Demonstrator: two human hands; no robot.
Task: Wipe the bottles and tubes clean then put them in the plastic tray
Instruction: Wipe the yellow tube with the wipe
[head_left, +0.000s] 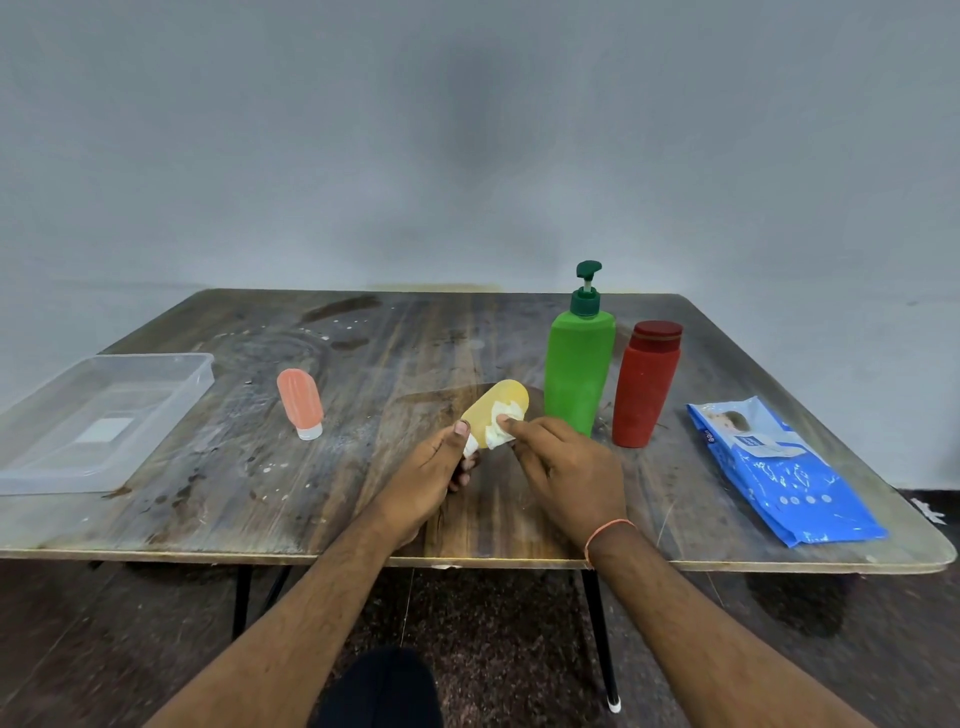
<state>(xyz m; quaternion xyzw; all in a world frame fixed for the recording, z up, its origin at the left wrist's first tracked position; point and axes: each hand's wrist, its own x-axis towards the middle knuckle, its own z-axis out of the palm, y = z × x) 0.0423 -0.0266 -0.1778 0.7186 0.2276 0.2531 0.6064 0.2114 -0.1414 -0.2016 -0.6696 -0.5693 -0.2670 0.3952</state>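
Note:
A yellow squeeze tube (493, 408) is held tilted above the table centre, cap end down in my left hand (428, 475). My right hand (563, 467) presses a small white wipe (501, 428) against the tube's side. An orange-pink tube (300, 402) stands on its white cap to the left. A green pump bottle (579, 371) and a red bottle (645, 384) stand upright at the right. The clear plastic tray (171, 400) sits at the table's left edge with nothing in it.
A blue pack of wet wipes (784, 475) lies near the right edge of the wooden table (260, 493). The tabletop is stained and speckled. A grey wall stands right behind the table's far edge.

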